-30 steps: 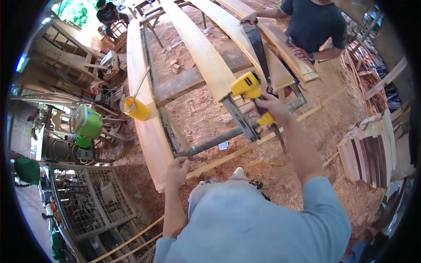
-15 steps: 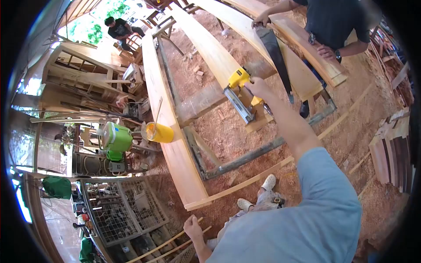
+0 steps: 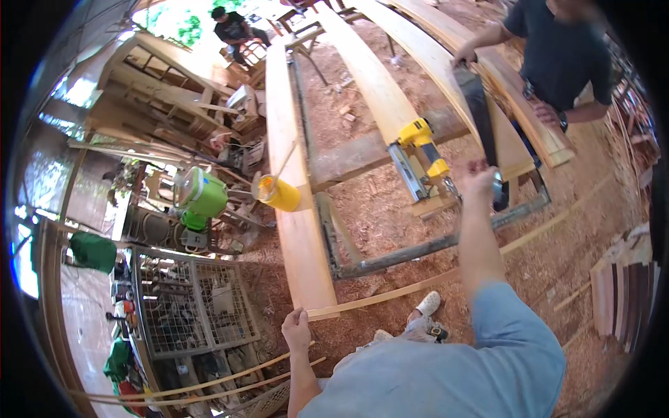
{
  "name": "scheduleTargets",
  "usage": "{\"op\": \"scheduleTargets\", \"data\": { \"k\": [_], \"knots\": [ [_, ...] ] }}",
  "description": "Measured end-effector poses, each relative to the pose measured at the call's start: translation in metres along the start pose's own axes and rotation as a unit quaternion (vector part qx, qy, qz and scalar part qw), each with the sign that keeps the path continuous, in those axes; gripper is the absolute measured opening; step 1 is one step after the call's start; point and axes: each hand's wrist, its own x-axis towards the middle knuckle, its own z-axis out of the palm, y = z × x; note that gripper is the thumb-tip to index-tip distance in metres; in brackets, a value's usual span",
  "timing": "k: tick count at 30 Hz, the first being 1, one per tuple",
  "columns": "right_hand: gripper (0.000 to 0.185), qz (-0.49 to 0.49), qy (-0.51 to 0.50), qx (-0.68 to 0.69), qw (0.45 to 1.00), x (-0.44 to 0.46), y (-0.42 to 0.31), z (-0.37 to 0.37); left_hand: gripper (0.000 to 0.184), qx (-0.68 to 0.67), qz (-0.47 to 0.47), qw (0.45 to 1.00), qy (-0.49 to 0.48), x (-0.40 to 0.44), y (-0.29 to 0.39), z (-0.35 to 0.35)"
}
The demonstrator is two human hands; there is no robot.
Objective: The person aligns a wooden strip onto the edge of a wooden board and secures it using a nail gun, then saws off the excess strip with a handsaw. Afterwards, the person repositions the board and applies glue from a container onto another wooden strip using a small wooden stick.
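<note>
My left hand [image 3: 297, 331] is closed at the near corner of a long plank [image 3: 308, 261], its fingers pinched on the end of a thin wooden strip [image 3: 390, 296]. The strip runs across the plank's end and off to the right. My right hand [image 3: 479, 180] is raised over the metal frame with curled fingers. Something shiny shows beside it, too small to name. Left of that hand, a yellow and black nail gun [image 3: 420, 150] rests on the end of the middle board [image 3: 373, 83], apart from my fingers.
A yellow container [image 3: 282, 196] with a stick stands on the left plank. A green jug [image 3: 202, 191] is further left. At the right, a co-worker [image 3: 557, 63] holds a handsaw [image 3: 474, 104] over boards. Another person [image 3: 237, 35] sits at the back. Stacked wood pieces [image 3: 624, 296] stand at right.
My right hand has let go of the nail gun and moved right and towards me. My left hand has risen to the strip's end. The view has shifted, moving the scene rightwards.
</note>
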Motion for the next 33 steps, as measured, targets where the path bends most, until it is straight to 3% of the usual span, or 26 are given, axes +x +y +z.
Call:
{"op": "scheduleTargets", "data": {
  "k": [2,6,8,9,11,12,14,16,18,19,20,22,24,26,28,30,32,33],
  "knots": [
    [0.044,-0.099,0.146,-0.084,0.981,-0.014,-0.022,0.024,0.021,-0.015,0.014,0.999,0.026,-0.003,-0.012,-0.013],
    [0.043,-0.149,0.093,-0.212,0.961,-0.059,-0.077,0.078,0.017,-0.022,0.036,0.996,0.076,0.006,-0.047,-0.020],
    [0.047,-0.315,0.067,-0.323,0.890,-0.099,-0.096,0.119,0.017,-0.019,0.047,0.997,0.063,0.017,-0.047,-0.015],
    [0.047,-0.323,0.060,-0.329,0.886,-0.124,-0.109,0.142,0.017,-0.018,0.068,0.995,0.066,0.023,-0.046,-0.007],
    [0.051,-0.437,0.035,-0.371,0.819,-0.172,-0.135,0.177,0.018,-0.024,0.075,0.996,0.050,0.029,-0.028,0.005],
    [0.051,-0.450,0.034,-0.370,0.812,-0.185,-0.148,0.184,0.019,-0.023,0.093,0.995,0.037,0.035,-0.021,0.012],
    [0.047,-0.577,-0.037,-0.304,0.757,-0.213,-0.184,0.191,0.021,-0.062,0.096,0.993,0.015,0.049,-0.020,0.029],
    [0.045,-0.620,-0.036,-0.277,0.734,-0.251,-0.223,0.197,0.023,-0.100,0.099,0.990,-0.018,0.060,-0.010,0.049],
    [0.041,-0.692,0.012,-0.317,0.648,-0.291,-0.266,0.198,0.025,-0.095,0.122,0.987,-0.034,0.063,0.004,0.059],
    [0.041,-0.752,0.024,-0.319,0.576,-0.314,-0.280,0.200,0.025,-0.085,0.112,0.987,-0.077,0.063,0.012,0.061],
    [0.041,-0.765,0.027,-0.321,0.558,-0.342,-0.293,0.200,0.025,-0.092,0.112,0.985,-0.098,0.063,0.017,0.067],
    [0.042,-0.715,-0.037,-0.331,0.615,-0.420,-0.302,0.202,0.024,-0.116,0.130,0.975,-0.139,0.062,0.023,0.074],
    [0.044,-0.671,-0.079,-0.471,0.567,-0.484,-0.329,0.200,0.022,-0.155,0.129,0.962,-0.183,0.046,0.038,0.077],
    [0.045,-0.645,-0.095,-0.500,0.569,-0.542,-0.293,0.198,0.022,-0.255,0.129,0.895,-0.344,0.026,0.047,0.083],
    [0.040,-0.571,-0.033,-0.581,0.580,-0.570,-0.287,0.178,0.029,-0.168,0.324,0.829,-0.423,-0.005,0.060,0.091],
    [0.036,-0.576,-0.040,-0.602,0.551,-0.588,-0.268,0.145,0.041,-0.195,0.373,0.706,-0.569,-0.052,0.085,0.089],
    [0.028,-0.571,-0.050,-0.625,0.530,-0.611,-0.252,0.109,0.048,-0.224,0.411,0.618,-0.631,-0.106,0.104,0.086],
    [0.028,-0.545,-0.066,-0.624,0.556,-0.624,-0.249,0.096,0.052,-0.213,0.412,0.578,-0.672,-0.125,0.115,0.077]
  ]
}}
